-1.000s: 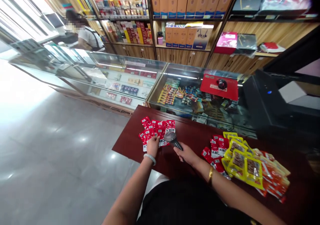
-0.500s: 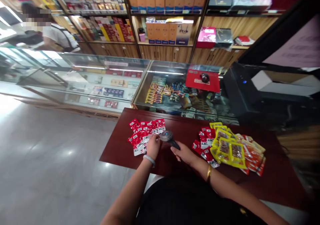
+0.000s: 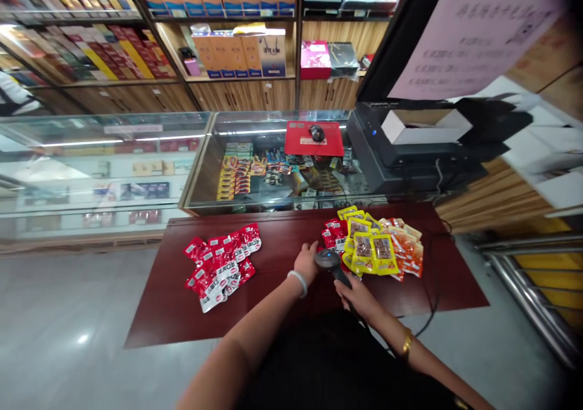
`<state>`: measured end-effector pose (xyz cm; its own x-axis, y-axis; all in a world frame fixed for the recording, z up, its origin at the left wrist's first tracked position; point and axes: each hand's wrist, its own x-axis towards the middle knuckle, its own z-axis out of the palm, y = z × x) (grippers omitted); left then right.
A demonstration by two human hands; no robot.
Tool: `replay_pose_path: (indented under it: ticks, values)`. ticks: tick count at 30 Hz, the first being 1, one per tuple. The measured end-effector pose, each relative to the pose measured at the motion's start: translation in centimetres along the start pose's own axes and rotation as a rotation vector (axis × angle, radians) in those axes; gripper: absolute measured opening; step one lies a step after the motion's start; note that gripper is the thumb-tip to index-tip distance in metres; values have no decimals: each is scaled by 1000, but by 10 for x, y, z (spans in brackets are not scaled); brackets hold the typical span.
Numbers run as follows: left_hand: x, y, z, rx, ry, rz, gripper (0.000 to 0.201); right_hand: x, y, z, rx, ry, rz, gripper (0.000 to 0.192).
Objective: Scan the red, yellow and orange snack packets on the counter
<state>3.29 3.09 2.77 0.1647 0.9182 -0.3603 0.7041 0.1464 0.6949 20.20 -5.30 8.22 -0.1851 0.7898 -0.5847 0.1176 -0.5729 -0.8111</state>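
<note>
While the right hand (image 3: 359,294) is wrapping its grip around the dark handle of a handheld scanner (image 3: 331,263), the scanner's rounded grey head is pointing away from the person and slightly left, its long axis running diagonally from the palm up toward the mixed packets. It is hovering low over the tabletop (image 3: 282,288), just beside the near edge of the mixed pile (image 3: 373,249). The left hand (image 3: 307,263), wearing a pale bangle (image 3: 298,281), is reaching forward with fingers loosely curled next to the scanner head; whether they are pinching anything cannot be told.

Mixed pile: flat glossy sachets, yellow ones with brown window panels lying on top, red ones at the left, orange ones at the right, overlapping.
Red packets (image 3: 223,264): small glossy sachets with white labels, lying fanned and well apart to the left.
Tabletop: dark reddish, smooth, rectangular.
Black cable (image 3: 430,288): trailing over the right side.
Glass display case (image 3: 273,161): standing behind.
</note>
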Motion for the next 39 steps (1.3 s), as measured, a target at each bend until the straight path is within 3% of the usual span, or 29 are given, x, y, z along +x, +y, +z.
replay_pose_path:
  ticks: [4,8,15,18,20,22,24,27,29,34,39]
  values:
    - [12,21,4,379,-147,33,52,-9,10,-20,19,71,20,52]
    - [17,21,0,485,-228,11,46,-12,10,-28,82,97,21,52]
    - [6,-22,-26,306,-308,-137,32,-6,0,-22,86,68,22,48]
    - [-7,-46,-37,125,-332,-152,16,0,-4,-13,80,37,17,48]
    - [-16,-61,-42,-48,-339,-210,19,3,-7,-6,64,16,10,47]
    - [-25,-74,-46,-264,-262,-306,26,5,-9,1,34,-14,6,47]
    - [-34,-85,-52,-458,-60,-386,32,9,-14,9,-3,-59,0,48]
    - [-46,-98,-64,-575,292,-411,35,15,-25,26,-75,-146,-23,54]
    - [-53,-105,-73,-621,433,-397,37,20,-35,42,-131,-202,-40,60]
    - [-71,-124,-93,-786,624,-369,36,34,-58,93,-244,-352,-101,62]
    - [-91,-148,-112,-780,740,-345,24,46,-62,133,-253,-466,-128,56]
